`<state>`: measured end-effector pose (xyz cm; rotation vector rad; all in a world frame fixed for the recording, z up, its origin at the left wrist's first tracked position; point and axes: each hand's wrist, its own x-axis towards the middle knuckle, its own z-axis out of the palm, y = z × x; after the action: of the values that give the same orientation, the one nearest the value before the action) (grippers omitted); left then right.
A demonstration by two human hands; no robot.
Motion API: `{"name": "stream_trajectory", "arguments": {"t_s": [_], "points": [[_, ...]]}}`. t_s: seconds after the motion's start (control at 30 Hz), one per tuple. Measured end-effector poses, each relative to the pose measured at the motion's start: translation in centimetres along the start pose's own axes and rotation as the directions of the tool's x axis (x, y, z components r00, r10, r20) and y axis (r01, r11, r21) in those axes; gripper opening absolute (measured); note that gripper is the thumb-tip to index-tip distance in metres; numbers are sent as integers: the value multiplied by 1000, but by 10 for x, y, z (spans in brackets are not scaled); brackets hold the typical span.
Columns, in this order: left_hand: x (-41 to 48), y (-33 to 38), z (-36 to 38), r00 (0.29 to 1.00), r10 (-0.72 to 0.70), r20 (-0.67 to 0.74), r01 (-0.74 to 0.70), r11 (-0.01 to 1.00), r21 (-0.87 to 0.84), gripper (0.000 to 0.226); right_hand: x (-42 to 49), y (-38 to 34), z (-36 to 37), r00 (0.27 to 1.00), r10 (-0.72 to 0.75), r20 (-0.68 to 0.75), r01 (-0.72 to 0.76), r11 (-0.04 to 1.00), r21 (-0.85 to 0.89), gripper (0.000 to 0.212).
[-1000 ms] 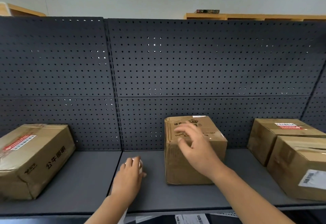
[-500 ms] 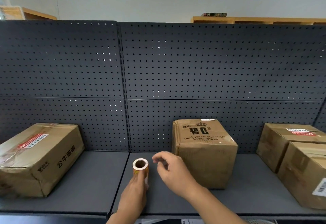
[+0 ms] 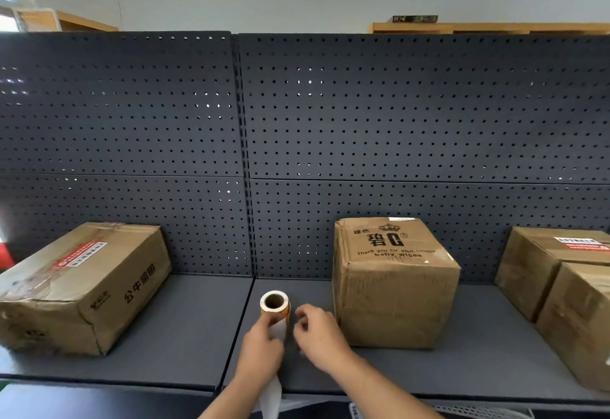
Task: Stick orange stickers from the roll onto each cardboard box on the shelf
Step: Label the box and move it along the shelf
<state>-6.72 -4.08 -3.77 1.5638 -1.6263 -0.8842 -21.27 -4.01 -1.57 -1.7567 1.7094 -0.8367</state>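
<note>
Head view: four cardboard boxes (image 3: 392, 281), one sticker roll (image 3: 274, 306), two hands (image 3: 260, 351).

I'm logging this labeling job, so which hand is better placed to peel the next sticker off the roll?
Right. The left hand grips the roll, while the right hand sits free beside it, fingers curled toward it.

The boxes (image 3: 392, 283) are brown cardboard; the middle one bears black print, the left box (image 3: 82, 283) a red-and-white label. The roll (image 3: 274, 306) is orange with a white rim and white backing strip. The shelf (image 3: 185, 336) and pegboard (image 3: 396, 114) are dark grey, the board dotted with holes.
</note>
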Motion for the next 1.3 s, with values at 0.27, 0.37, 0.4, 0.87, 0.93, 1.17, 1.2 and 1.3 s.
{"name": "stream_trajectory", "arguments": {"t_s": [0.27, 0.37, 0.4, 0.87, 0.93, 1.17, 1.2, 1.3], "points": [[0, -2, 1, 997, 75, -32, -79, 983, -163, 20, 1, 2, 12, 998, -60, 13, 60, 998, 35, 18], [1, 0, -1, 994, 94, -52, -99, 988, -116, 19, 3, 7, 11, 997, -74, -9, 75, 996, 45, 14], [1, 1, -1, 994, 93, -57, -99, 990, -105, 18, 3, 8, 11, 997, -79, -8, 79, 995, 56, 14], [2, 2, 2, 997, 45, -68, -52, 992, -112, 19, 3, 6, 9, 999, -31, -25, 34, 987, 160, 22], [1, 3, 2, 996, 37, -83, -47, 990, -131, 18, 4, 6, 10, 1000, -26, -14, 28, 981, 193, 20], [1, 6, -2, 996, 24, -89, -40, 982, -187, 28, 5, 9, 10, 1000, 19, 13, -22, 966, 259, 17], [1, 6, -2, 996, 26, -86, -41, 982, -185, 28, 5, 9, 11, 999, 29, 13, -31, 963, 266, 17], [-1, 6, -2, 994, 37, -100, -54, 983, -175, 27, 7, 11, 13, 998, 52, 24, -57, 948, 312, 17]]}}
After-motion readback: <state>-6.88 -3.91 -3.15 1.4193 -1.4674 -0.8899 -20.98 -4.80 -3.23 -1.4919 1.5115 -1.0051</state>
